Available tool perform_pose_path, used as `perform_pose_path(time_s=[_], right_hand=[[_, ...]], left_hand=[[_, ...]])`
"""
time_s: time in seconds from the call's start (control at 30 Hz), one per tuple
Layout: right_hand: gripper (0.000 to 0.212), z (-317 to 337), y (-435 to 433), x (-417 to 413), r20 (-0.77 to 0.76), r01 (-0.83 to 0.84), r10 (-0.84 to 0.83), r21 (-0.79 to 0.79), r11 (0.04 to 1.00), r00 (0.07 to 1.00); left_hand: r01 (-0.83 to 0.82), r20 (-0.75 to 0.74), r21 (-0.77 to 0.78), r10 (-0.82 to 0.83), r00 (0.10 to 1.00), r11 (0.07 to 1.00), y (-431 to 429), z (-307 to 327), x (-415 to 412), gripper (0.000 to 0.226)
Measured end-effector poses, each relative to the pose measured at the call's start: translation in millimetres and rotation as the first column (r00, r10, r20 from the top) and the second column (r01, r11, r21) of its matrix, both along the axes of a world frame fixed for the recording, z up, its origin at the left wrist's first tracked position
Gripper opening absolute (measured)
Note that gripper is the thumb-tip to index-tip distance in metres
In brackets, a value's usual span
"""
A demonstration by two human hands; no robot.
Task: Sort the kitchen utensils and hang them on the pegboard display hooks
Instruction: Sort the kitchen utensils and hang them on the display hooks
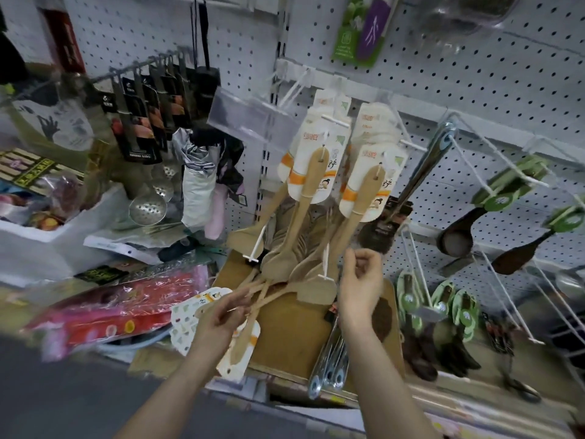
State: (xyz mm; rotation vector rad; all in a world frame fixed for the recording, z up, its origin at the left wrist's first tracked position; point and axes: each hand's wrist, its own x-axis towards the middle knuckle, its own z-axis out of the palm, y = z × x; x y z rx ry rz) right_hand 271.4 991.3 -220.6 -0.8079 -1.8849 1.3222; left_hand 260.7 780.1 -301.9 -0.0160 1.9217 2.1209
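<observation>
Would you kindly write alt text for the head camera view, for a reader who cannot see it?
The left hand grips several carded wooden utensils over a cardboard box, while the right hand is raised, fingers curled, beside matching utensils hanging on hooks of the white pegboard.

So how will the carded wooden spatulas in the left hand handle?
Probably stiff: the wooden spatulas look straight in the left hand. Likely light, since one hand holds several. Their paper cards look thin, may crease.
</observation>
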Motion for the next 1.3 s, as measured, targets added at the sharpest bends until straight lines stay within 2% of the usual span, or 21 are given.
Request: perform_pose_path(time_s=[0.13,0.27,0.43,0.6,0.73,0.9,1.0,1.1,1.2,1.3], right_hand=[[0.015,-32,-39,24,0.04,-0.045,0.046,-0.019,0.999,0.998],[0.021,-77,-67,33,0.207,-0.179,0.193,-0.087,0.98,0.959],[0.017,-124,-79,23,0.451,-0.28,0.324,-0.164,0.946,0.832],[0.033,-152,-77,-9,0.584,-0.357,0.427,-0.238,0.903,0.69],[0.035,-177,-73,-41,0.598,-0.36,0.48,-0.318,0.877,0.642],[0.034,-214,-70,-75,0.609,-0.317,0.497,-0.386,0.867,0.618],[0.031,-226,-68,-86,0.588,-0.284,0.478,-0.395,0.874,0.653],[0.011,-241,-66,-94,0.503,-0.235,0.451,-0.434,0.87,0.738],[0.018,-256,-70,-99,0.424,-0.112,0.453,-0.622,0.775,0.784],[0.023,-267,-70,-98,0.398,-0.061,0.476,-0.715,0.697,0.784]], left_hand=[[0.014,0.032,-0.041,-0.012,0.999,0.999,-25,-20,-1,0.034],[0.054,0.058,-0.112,-0.047,0.997,0.992,-43,-45,-6,0.032],[0.143,0.036,-0.29,-0.139,0.99,0.946,-47,-63,-26,0.032],[0.243,0.006,-0.539,-0.285,0.958,0.807,-34,-84,-70,0.045],[0.291,-0.032,-0.713,-0.444,0.896,0.638,-12,-96,-111,0.05],[0.367,0.09,-0.838,-0.561,0.823,0.404,9,-141,-157,0.04],[0.358,0.128,-0.894,-0.611,0.781,0.27,17,-158,-169,0.037],[0.29,0.133,-0.944,-0.625,0.77,0.157,24,-166,-174,0.034],[0.312,0.141,-0.931,-0.598,0.789,0.192,29,-165,-175,0.034],[0.403,0.208,-0.882,-0.567,0.797,0.243,28,-165,-172,0.033]])
